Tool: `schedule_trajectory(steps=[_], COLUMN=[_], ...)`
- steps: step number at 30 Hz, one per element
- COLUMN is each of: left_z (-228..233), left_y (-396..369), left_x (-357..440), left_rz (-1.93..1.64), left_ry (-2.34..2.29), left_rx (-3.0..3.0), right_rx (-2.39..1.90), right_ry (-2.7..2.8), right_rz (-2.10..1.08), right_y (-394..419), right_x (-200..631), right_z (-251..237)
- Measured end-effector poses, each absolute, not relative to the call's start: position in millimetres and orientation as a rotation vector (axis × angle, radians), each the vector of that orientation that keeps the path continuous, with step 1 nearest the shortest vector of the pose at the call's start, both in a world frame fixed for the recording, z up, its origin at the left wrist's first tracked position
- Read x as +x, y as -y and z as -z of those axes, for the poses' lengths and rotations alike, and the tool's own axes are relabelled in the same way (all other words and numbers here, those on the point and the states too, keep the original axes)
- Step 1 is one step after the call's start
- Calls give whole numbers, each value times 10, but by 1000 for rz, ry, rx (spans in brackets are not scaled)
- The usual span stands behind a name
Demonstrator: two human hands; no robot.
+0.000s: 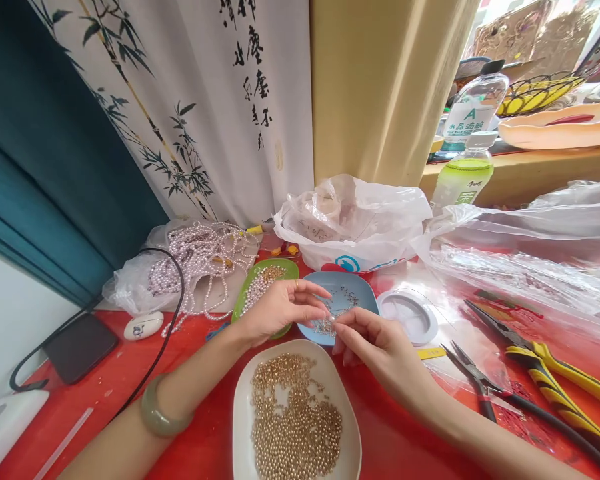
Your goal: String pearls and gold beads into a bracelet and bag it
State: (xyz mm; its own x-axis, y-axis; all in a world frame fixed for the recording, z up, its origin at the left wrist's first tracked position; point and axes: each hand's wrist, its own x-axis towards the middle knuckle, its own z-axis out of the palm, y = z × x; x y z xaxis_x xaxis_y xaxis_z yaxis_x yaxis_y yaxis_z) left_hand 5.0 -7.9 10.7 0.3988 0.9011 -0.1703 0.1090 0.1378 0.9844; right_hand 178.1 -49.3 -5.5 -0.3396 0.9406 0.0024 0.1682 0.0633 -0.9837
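Just below the left hand and right hand, a white tray borders bare worktop; both hands meet, pinching a tiny, indistinct piece near the blue tray; beyond them, a plastic bag crowds the back.

- Piece: tiny, pale; pinched at the fingertips of left hand and right hand, over the near side of the blue tray; detail too small to tell.
- Metal bits: small, silvery and darker, scattered loose in the blue tray.
- Gold beads: round, shiny, loose; spread over the white tray, bare patches toward its far end.
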Motion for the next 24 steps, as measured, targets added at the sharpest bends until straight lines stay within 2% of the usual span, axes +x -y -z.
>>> schedule_trajectory(steps=[4,12,16,20,24], left_z=[-192,-154,-275,-446,-430], left_y=[-79,-242,-98,124,281], left_x=[-190,-491,-394,-246,-96], left_rz=[-781,-489,-372,-86,116], left_ry=[-1251,-1433,-1339,-1024,-842], left_rx=[1641,2003,2077,2157,2326], right_rx=[-1130,-1082,-1067,-1063,-1033], right_ry=[1597,1509,1508,1495,1497], right_rz=[-1315,-1346,-1344,-1359,-1337], right_y=[463,454,453,454,461], right_x=[1775,1768,1775,1779,1780], right_z=[86,131,118,115,128])
